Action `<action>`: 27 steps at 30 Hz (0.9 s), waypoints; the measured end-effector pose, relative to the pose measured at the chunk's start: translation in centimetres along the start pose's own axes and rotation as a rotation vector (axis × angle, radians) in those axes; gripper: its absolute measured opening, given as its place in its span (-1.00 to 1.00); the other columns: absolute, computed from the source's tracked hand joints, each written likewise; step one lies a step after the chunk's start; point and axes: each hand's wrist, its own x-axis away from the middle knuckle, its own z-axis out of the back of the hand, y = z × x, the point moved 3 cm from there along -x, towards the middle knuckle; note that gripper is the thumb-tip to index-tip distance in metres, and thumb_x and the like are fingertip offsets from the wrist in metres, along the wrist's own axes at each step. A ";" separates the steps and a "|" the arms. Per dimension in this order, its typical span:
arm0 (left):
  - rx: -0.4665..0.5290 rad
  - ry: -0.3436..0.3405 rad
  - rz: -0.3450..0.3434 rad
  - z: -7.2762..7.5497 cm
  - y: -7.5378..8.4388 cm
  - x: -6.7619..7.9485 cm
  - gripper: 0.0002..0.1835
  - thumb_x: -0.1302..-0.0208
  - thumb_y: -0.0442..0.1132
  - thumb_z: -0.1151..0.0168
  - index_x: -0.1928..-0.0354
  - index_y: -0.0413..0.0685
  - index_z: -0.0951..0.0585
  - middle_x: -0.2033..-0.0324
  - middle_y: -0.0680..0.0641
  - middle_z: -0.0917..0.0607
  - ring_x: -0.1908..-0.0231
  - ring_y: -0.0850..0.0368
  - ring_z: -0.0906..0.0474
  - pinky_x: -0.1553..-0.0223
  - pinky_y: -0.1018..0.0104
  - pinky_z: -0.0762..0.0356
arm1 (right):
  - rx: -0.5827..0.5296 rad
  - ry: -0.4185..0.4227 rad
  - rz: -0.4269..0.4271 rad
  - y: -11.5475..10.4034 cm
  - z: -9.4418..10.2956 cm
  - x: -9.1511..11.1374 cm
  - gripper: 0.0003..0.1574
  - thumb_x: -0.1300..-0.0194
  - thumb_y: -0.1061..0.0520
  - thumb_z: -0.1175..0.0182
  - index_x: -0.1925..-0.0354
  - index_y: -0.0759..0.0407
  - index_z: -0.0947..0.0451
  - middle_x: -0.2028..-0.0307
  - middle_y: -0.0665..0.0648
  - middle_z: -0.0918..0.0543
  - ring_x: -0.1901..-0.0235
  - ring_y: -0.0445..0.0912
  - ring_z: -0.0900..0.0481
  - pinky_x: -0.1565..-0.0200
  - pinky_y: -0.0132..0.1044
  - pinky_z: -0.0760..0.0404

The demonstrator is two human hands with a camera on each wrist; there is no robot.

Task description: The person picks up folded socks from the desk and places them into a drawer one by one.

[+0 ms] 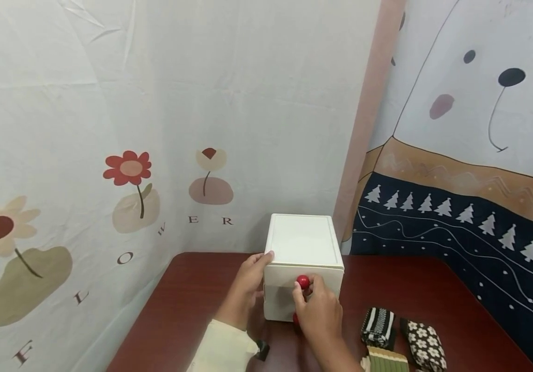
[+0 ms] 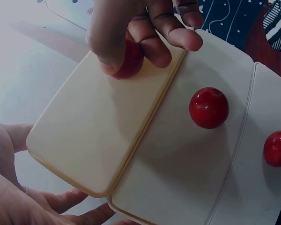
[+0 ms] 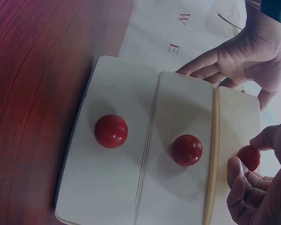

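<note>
A small white drawer box [image 1: 304,240] stands on the table, with three drawer fronts stacked one above another. Each front carries a round red knob; the middle knob [image 3: 186,150] and the bottom knob [image 3: 111,131] show fully in the right wrist view. My right hand [image 1: 320,310] pinches the top drawer's red knob [image 1: 303,281] between thumb and fingers. Along the box's left side rests my left hand [image 1: 250,278], its thumb at the upper front edge and its fingers extended against the side wall. In the left wrist view the top drawer front [image 2: 84,126] sits slightly proud of the others.
On the dark red table [image 1: 192,294], to the right of the box, lie a black-and-white patterned sock bundle [image 1: 378,326], a flowered one [image 1: 424,345] and a green one [image 1: 387,360]. A printed cloth [image 1: 257,103] hangs close behind the box.
</note>
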 end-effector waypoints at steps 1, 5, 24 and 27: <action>0.004 0.000 0.003 0.0 0.0 0.0 -0.19 -0.54 0.22 -0.24 -0.54 -0.23 -0.42 -0.34 -0.39 -0.61 -0.32 -0.34 -0.55 -0.15 -0.42 -0.60 | 0.002 -0.001 0.000 0.0 0.1 0.1 -0.72 -0.27 0.10 -0.56 0.19 0.19 -0.66 0.52 0.02 -0.71 0.59 -0.10 -0.60 0.54 -0.11 -0.52; 0.020 0.000 0.019 0.0 0.0 0.0 -0.20 -0.54 0.22 -0.24 -0.54 -0.22 -0.42 -0.35 -0.38 -0.60 -0.33 -0.33 -0.54 -0.20 -0.43 -0.58 | 0.011 -0.016 -0.004 -0.2 0.5 0.3 -0.71 -0.27 0.10 -0.56 0.20 0.18 -0.66 0.53 0.02 -0.70 0.59 -0.11 -0.59 0.54 -0.12 -0.52; 0.038 0.000 0.054 0.0 -0.1 -0.4 -0.18 -0.52 0.24 -0.26 -0.56 -0.18 -0.41 -0.25 -0.30 -0.69 -0.11 -0.12 -0.69 -0.08 -0.08 -0.67 | 0.054 -0.062 0.019 -0.7 1.8 1.4 -0.71 -0.27 0.07 -0.55 0.20 0.18 -0.66 0.54 0.07 -0.71 0.60 -0.09 -0.57 0.57 -0.15 -0.45; 0.042 -0.001 0.063 0.1 -0.1 -0.3 -0.18 -0.52 0.25 -0.27 -0.57 -0.16 -0.41 -0.25 -0.29 -0.69 -0.12 -0.11 -0.68 -0.04 -0.01 -0.67 | 0.059 -0.064 0.019 -0.9 2.0 1.6 -0.72 -0.27 0.06 -0.54 0.21 0.18 -0.66 0.55 0.07 -0.70 0.61 -0.10 -0.55 0.57 -0.18 -0.43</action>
